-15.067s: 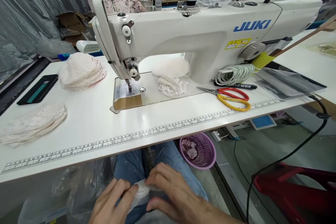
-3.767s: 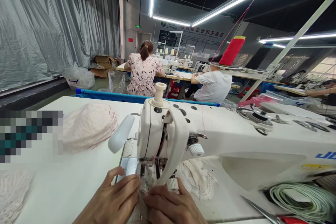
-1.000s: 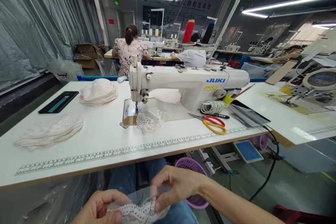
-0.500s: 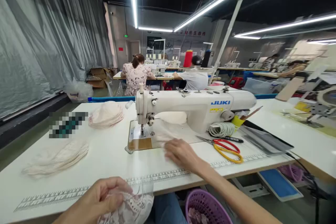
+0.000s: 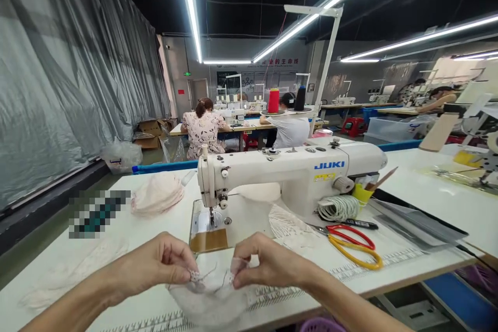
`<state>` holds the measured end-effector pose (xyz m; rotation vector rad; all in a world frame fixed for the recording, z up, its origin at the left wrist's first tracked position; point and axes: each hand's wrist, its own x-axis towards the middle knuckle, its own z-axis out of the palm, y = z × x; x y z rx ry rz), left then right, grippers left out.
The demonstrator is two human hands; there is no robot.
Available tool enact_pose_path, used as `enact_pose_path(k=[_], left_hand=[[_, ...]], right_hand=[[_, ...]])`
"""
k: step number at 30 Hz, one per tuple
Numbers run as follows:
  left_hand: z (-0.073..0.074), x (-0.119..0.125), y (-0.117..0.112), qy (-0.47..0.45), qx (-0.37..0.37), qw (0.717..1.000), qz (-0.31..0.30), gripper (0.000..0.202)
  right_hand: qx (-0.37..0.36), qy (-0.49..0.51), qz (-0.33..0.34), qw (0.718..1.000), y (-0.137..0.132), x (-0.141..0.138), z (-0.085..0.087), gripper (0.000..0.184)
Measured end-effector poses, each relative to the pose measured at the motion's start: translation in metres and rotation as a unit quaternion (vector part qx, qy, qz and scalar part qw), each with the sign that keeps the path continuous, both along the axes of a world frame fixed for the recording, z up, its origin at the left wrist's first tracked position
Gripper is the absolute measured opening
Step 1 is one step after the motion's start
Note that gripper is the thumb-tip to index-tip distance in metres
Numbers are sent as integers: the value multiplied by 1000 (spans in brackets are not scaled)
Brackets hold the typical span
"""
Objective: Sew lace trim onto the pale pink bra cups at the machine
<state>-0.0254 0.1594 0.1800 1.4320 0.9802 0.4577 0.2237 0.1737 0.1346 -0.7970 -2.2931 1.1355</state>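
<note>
My left hand and my right hand each pinch one side of a thin white lace piece, stretched between them above the front of the white table. Loose thread ends trail from the lace near my fingers. Just behind stands the white JUKI sewing machine, its needle plate bare. Another lace piece lies on the machine bed to the right.
A pink stack of fabric cups and a pale lace stack lie at the left. Red and yellow scissors and a coiled white cord sit at the right. Two people sit at sewing tables behind, facing away.
My right hand has left the lace on the machine bed and come back to pinch the piece my left hand held. Both hands have risen in front of the table.
</note>
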Motion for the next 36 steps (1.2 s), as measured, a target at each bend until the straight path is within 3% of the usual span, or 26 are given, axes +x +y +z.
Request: enact_pose_path(k=[1, 3, 5, 8, 10, 12, 14, 16, 20, 23, 24, 26, 29, 32, 36], left_hand=[[3, -3, 4, 20, 35, 999, -3, 14], [1, -9, 10, 71, 132, 989, -10, 9], [-16, -13, 12, 114, 241, 963, -24, 12], [-64, -19, 5, 98, 394, 913, -51, 18], [-95, -25, -5, 78, 485, 870, -40, 23], [-113, -30, -13, 80, 560, 824, -38, 33], [-111, -33, -13, 84, 602, 793, -36, 41], [-92, -34, -2, 87, 602, 793, -22, 41], [-33, -27, 35, 131, 487, 863, -19, 28], [-9, -22, 51, 125, 444, 887, 13, 22], [-10, -22, 53, 106, 460, 881, 8, 24], [-27, -23, 52, 58, 512, 857, -20, 29], [-72, -30, 41, 26, 562, 823, -76, 32], [-107, -38, 21, 81, 570, 809, -120, 27], [-115, -38, -7, 142, 633, 759, -63, 29]], right_hand=[[90, -25, -10, 996, 1, 3, 10, 18], [263, -99, -25, 959, -2, 7, 22, 12], [378, -170, -28, 910, -9, 5, 18, 17], [436, -226, 3, 871, -22, -2, -13, 23], [438, -233, 28, 868, -29, -5, -34, 24], [434, -228, 42, 871, -32, -7, -44, 25], [424, -215, 32, 879, -25, -6, -40, 25], [394, -191, 6, 899, -10, -5, -24, 23], [286, -131, -58, 947, 19, 0, 25, 14], [319, -121, -108, 934, 18, 4, 50, 14], [350, -127, -109, 921, 14, 5, 52, 16], [399, -154, -82, 900, 3, 5, 44, 21], [412, -207, -10, 888, -12, 2, 10, 25], [397, -248, 36, 883, -25, -3, -22, 23], [389, -266, 13, 882, -37, -8, -32, 21]])
